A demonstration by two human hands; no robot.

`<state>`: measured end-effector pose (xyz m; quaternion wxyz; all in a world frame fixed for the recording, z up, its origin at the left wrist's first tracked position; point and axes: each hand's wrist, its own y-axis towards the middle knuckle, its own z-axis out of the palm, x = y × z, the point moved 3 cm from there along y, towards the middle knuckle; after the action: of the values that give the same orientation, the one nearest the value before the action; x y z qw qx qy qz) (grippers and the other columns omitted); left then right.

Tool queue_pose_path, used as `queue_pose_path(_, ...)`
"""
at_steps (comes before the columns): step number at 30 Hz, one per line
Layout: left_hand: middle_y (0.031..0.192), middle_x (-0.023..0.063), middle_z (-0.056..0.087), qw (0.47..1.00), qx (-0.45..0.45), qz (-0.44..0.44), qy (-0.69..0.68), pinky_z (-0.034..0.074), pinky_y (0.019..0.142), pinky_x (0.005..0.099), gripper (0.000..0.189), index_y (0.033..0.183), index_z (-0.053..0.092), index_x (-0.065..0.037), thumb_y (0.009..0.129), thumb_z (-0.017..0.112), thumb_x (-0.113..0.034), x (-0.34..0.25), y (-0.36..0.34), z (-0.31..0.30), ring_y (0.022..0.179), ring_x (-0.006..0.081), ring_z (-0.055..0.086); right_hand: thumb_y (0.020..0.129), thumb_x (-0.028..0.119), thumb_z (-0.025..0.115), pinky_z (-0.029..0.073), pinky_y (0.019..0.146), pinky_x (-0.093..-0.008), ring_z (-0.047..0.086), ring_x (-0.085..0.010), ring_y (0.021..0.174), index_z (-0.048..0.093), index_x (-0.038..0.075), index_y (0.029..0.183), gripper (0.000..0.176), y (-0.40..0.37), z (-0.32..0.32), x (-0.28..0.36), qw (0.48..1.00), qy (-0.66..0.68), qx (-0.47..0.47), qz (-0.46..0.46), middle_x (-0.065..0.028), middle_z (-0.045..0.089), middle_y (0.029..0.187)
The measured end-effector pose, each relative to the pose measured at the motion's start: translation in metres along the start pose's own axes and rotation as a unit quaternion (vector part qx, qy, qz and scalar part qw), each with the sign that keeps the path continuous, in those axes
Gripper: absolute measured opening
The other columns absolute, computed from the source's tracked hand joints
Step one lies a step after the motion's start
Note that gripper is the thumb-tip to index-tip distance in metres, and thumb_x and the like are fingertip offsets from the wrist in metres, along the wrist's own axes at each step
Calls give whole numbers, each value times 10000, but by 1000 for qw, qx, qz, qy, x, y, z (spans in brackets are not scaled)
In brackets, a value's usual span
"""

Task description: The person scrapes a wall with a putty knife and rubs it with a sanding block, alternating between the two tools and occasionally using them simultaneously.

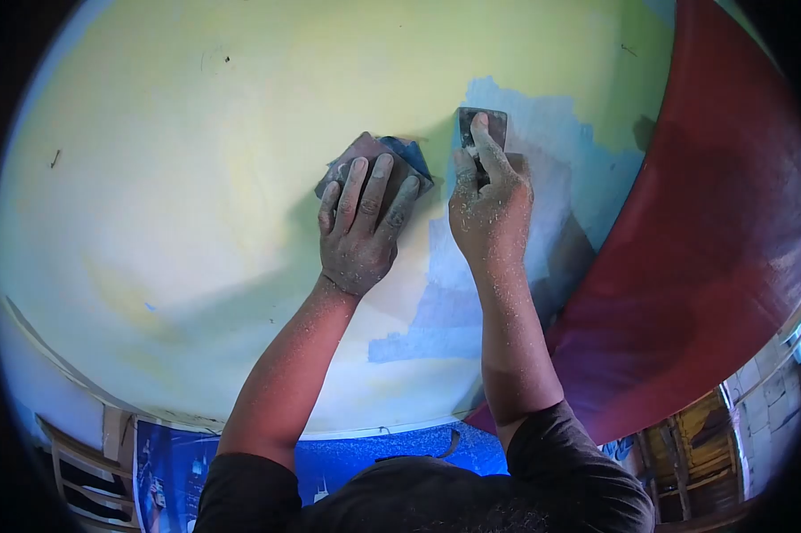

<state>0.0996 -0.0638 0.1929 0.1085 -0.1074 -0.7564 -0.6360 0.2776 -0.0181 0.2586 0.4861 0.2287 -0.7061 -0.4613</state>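
Sheet point(361, 152): dk, brownish, poss. sandpaper

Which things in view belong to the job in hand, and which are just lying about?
Seem to belong:
- dark flat piece under the left hand
- small dark tool in the right hand
- pale yellow-green surface with its light-blue patch

Seem just nearby, untouched by either hand:
- dark red surface
- blue printed sheet
- wooden slats

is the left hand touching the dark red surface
No, the left hand lies over a brownish sheet, well apart from the dark red surface, with the right hand between them.
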Motion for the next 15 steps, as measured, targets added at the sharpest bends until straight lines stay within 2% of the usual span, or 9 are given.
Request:
queue_pose_path(12, 1666, 98, 579, 1000, -7, 5, 2, 267, 1301, 541, 533, 1483, 727, -251, 986, 652, -75, -1, 1, 1, 1567, 341, 488, 1043, 108, 709, 593, 892, -486, 710, -415, 1057, 699, 94, 1499, 456, 5, -1, 4, 1000, -1, 4, 26, -270, 715, 1093)
queue_pose_path(15, 1681, 55, 568, 1000, -12, 3, 27, 268, 1305, 503, 521, 1487, 724, -308, 1032, 564, -112, 0, 1, 3, 1564, 288, 498, 1045, 113, 706, 593, 894, -494, 710, -427, 1058, 696, 106, 1505, 460, 4, 0, 3, 999, -7, 5, 39, -272, 712, 1090)
